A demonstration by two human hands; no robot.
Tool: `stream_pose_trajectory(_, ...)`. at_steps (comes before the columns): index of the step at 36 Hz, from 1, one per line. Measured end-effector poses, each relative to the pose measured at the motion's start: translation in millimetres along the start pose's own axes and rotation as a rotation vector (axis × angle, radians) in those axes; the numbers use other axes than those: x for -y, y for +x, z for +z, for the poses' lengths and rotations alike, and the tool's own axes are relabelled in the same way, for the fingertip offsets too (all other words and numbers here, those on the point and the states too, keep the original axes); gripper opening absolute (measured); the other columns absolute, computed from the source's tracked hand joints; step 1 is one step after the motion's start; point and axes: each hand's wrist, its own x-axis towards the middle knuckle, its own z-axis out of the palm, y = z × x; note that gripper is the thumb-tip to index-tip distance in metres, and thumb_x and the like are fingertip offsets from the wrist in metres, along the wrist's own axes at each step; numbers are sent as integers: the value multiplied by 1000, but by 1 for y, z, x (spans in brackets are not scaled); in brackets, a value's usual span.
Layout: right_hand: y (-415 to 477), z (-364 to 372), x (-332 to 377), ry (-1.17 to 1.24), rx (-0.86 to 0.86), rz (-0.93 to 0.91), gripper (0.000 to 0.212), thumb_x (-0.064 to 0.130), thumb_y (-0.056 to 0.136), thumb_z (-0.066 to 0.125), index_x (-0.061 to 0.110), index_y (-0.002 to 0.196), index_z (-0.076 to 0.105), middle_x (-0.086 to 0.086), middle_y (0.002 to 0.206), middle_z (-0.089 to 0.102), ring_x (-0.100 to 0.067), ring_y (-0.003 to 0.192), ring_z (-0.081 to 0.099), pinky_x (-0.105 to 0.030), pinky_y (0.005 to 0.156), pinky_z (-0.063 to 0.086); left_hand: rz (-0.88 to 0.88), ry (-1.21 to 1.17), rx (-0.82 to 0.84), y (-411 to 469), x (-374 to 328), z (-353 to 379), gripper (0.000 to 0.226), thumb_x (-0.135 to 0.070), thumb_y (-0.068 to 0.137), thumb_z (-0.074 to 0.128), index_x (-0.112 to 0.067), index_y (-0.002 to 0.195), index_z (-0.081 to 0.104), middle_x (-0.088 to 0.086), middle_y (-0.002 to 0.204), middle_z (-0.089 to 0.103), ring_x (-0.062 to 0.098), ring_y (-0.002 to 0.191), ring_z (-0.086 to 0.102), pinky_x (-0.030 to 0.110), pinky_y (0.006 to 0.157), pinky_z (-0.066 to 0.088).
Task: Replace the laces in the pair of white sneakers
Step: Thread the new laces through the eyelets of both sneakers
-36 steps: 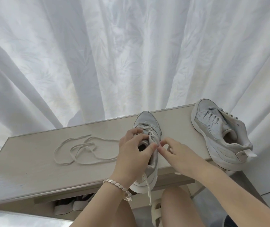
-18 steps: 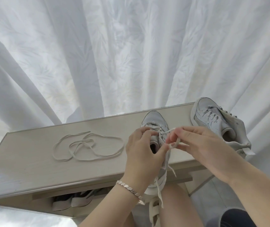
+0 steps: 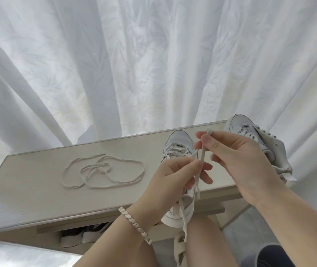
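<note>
Behind everything, a white curtain (image 3: 153,64) with a faint leaf pattern is seen hanging in broad folds. A pale wooden table (image 3: 38,182) is set in front of it.

A near sneaker (image 3: 178,139) is placed on the table with its long axis running from the near edge to the far one. Its toe is pointed at the curtain and its heel is carried out past the near edge, above the person's knees. Crossed lacing is seen over the eyelets nearest the toe.

A lace (image 3: 203,153) is held taut and nearly upright above this shoe. Its upper end is pinched between thumb and forefinger of the right hand (image 3: 238,160), with the tip left sticking up above the fingers. Lower down, the same strand is pinched by the curled fingers of the left hand (image 3: 169,182), whose wrist is ringed by a bracelet (image 3: 134,224). Slack lengths are left dangling below the table edge.

A second sneaker (image 3: 238,124) is set at the far right corner – toe toward the curtain, heel out over the right end – and is partly hidden by the right hand.

A loose lace (image 3: 103,173) is laid in flat overlapping loops on the table, well apart from both shoes, to the left.
</note>
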Motion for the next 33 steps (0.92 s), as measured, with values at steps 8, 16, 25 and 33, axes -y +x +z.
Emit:
stream_pose_trajectory(8, 25, -15, 1, 259, -353, 18, 11, 14, 88, 61, 14, 78, 67, 8, 59, 66, -3, 50, 46, -10, 47, 39, -172, 165, 166, -12, -3, -40, 27, -10, 94, 52, -12, 74, 69, -5, 54, 58, 3, 44, 37, 10, 45, 29)
stream_pose_trajectory(16, 53, -17, -20, 271, -270, 118, 14, 10, 91, 58, 10, 79, 65, 3, 65, 67, -3, 58, 60, -11, 57, 51, -292, -83, 35, -21, -1, -88, 20, -23, 79, 59, -13, 70, 74, 2, 54, 53, 4, 40, 29, 14, 41, 24)
stream_pose_trajectory(25, 49, 5, -22, -401, 47, 18, 15, 10, 89, 62, 12, 103, 68, 2, 83, 70, -10, 73, 65, -20, 80, 54, -58, -777, -347, -6, -11, -88, 10, -19, 80, 56, -22, 89, 60, -5, 80, 69, 3, 50, 51, 11, 38, 33)
stream_pose_trajectory(33, 21, 36, -42, -1009, 149, -160, 46, 52, 81, 60, 27, 120, 54, 17, 91, 47, -5, 95, 49, -20, 83, 39, -100, -777, -528, 8, 2, -82, 10, -23, 71, 64, -23, 81, 65, -10, 78, 65, 2, 62, 55, 13, 46, 42)
